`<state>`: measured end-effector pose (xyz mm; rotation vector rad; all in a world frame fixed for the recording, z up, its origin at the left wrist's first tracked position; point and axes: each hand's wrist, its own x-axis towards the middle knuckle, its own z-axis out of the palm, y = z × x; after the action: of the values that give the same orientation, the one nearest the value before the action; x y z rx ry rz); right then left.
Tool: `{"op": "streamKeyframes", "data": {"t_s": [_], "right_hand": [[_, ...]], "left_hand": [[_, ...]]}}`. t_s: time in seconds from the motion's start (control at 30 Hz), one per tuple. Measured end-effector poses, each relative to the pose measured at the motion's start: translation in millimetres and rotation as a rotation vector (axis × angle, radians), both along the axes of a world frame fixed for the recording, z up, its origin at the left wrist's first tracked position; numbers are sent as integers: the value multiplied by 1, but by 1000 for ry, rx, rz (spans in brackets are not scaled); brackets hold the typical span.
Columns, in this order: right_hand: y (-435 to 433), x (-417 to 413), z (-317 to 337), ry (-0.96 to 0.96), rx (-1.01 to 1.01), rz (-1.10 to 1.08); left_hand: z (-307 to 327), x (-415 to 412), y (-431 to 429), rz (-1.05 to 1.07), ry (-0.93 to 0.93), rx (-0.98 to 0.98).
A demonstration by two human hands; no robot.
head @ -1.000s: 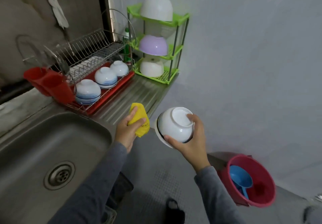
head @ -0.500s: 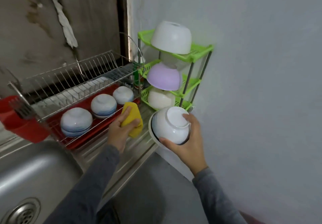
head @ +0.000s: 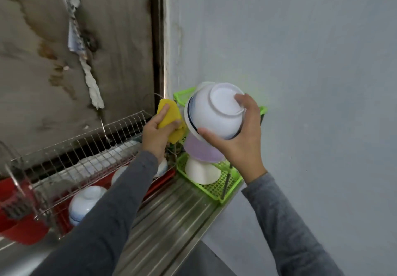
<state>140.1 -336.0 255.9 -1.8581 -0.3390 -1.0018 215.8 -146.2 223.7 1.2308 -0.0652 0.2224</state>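
Observation:
My right hand (head: 240, 138) grips a white bowl (head: 212, 112) with a dark rim line, its base turned toward me, held up in front of the green tiered rack (head: 217, 187). My left hand (head: 156, 134) holds a yellow cloth (head: 169, 116) right beside the bowl's rim, touching or nearly touching it. On the rack a purple bowl (head: 199, 153) sits upside down over a white bowl (head: 199, 172) on the bottom shelf. The rack's top shelf is mostly hidden behind the held bowl.
A wire dish rack (head: 71, 159) with a red tray (head: 163, 181) stands at left, holding upturned white-and-blue bowls (head: 86, 202). A red cutlery holder (head: 19, 222) hangs at its left end. A ribbed steel drainboard (head: 171, 217) runs below. A grey wall (head: 311, 71) is close on the right.
Both hands have risen, carrying the bowl and cloth up toward the top of the green rack. The view has tilted upward; the sink has left the frame.

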Motion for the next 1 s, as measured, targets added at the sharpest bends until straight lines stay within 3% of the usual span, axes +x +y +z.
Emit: {"op": "streamKeyframes", "data": {"t_s": [0.17, 0.33, 0.6, 0.83, 1.0], "right_hand": [[-3, 44, 23, -44, 30, -106], [-5, 86, 35, 104, 172, -153], [-8, 124, 34, 373, 218, -199], [-5, 133, 35, 529, 101, -230], [-3, 128, 33, 458, -95, -380]], "left_hand": [[30, 38, -8, 30, -69, 16], [44, 64, -14, 19, -98, 45], [37, 77, -22, -12, -89, 90], [31, 77, -23, -19, -61, 80], [27, 74, -22, -24, -57, 78]]}}
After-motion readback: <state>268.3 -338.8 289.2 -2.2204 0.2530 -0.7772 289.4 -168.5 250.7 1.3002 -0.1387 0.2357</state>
